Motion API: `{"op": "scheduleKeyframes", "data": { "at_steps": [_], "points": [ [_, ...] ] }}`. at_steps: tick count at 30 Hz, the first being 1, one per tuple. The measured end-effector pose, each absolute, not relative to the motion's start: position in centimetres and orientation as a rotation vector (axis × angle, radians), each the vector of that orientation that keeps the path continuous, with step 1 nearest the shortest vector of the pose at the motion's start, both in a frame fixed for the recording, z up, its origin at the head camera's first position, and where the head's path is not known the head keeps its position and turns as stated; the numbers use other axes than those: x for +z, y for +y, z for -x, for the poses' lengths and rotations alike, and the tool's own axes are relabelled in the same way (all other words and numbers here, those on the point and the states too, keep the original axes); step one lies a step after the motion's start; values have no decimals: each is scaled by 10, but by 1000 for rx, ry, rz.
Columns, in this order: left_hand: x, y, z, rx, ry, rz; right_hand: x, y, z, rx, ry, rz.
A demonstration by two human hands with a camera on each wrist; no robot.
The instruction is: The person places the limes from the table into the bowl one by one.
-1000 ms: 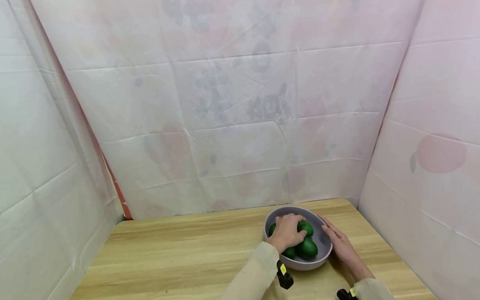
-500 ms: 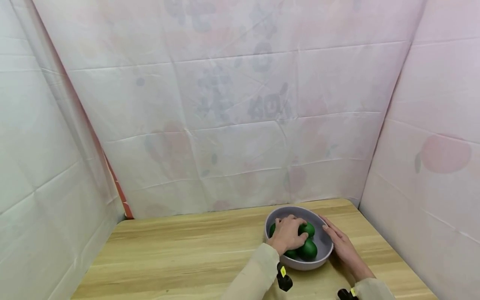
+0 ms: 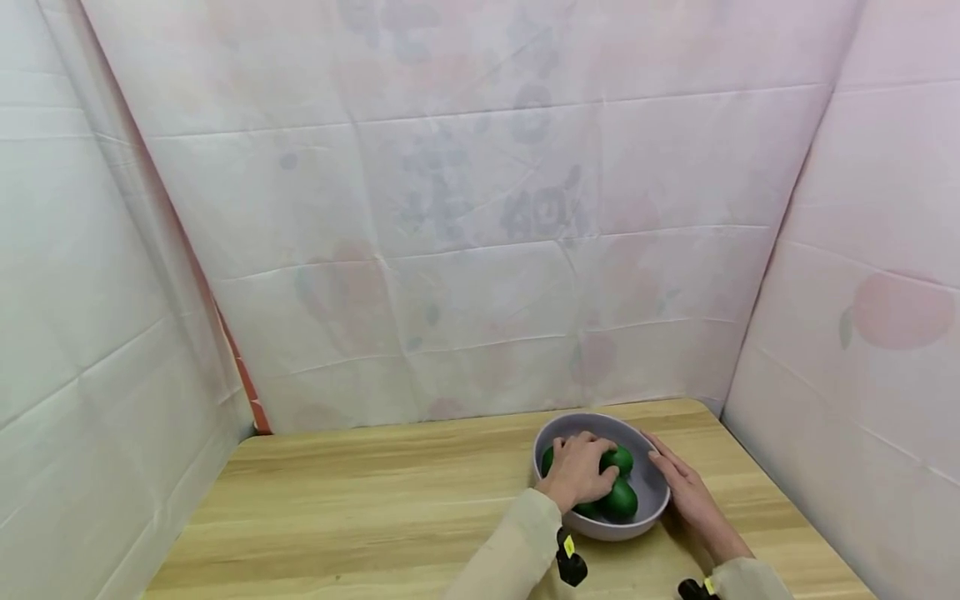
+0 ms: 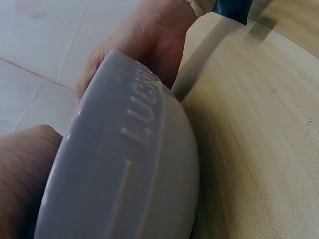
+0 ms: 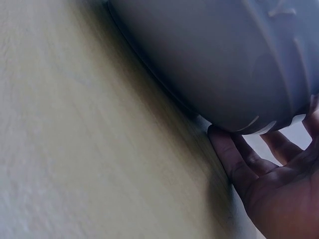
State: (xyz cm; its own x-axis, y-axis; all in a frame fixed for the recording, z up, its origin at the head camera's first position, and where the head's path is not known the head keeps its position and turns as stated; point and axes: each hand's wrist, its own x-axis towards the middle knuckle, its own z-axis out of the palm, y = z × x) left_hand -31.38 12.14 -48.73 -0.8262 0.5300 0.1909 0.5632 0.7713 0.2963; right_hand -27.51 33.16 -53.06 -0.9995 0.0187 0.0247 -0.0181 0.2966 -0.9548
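A grey-purple bowl stands on the wooden table, holding several smooth dark green fruits that look like avocados. My left hand reaches into it from above, fingers curled down over an avocado that the hand mostly hides. Other avocados show around the fingers and thumb. On the bowl's right side my right hand lies against the outer wall, thumb at the rim. Seen in the right wrist view, its fingers are spread, with fingertips touching the wall. Raised lettering runs along the bowl's side in the left wrist view.
The pale wood-grain tabletop extends left of the bowl. Creased white sheets with faint prints form a back wall and side walls. A black wrist camera hangs at the left wrist.
The head view shifts slightly. Both hands, the bowl and the avocados otherwise stay practically where they were.
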Motion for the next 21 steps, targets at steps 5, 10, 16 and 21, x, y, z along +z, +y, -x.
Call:
{"op": "scheduleKeyframes", "data": {
  "at_steps": [5, 10, 16, 21],
  "points": [
    [-489, 124, 315, -514, -2839, 891, -530, 333, 275, 1868, -2471, -19],
    [-492, 123, 317, -515, -2824, 904, -525, 334, 274, 1809, -2524, -2],
    [-482, 111, 320, -529, -2768, 906, -512, 338, 274, 1646, -2669, 66],
    [-459, 95, 324, -549, -2702, 863, -489, 347, 284, 1557, -2731, -47]
  ]
}}
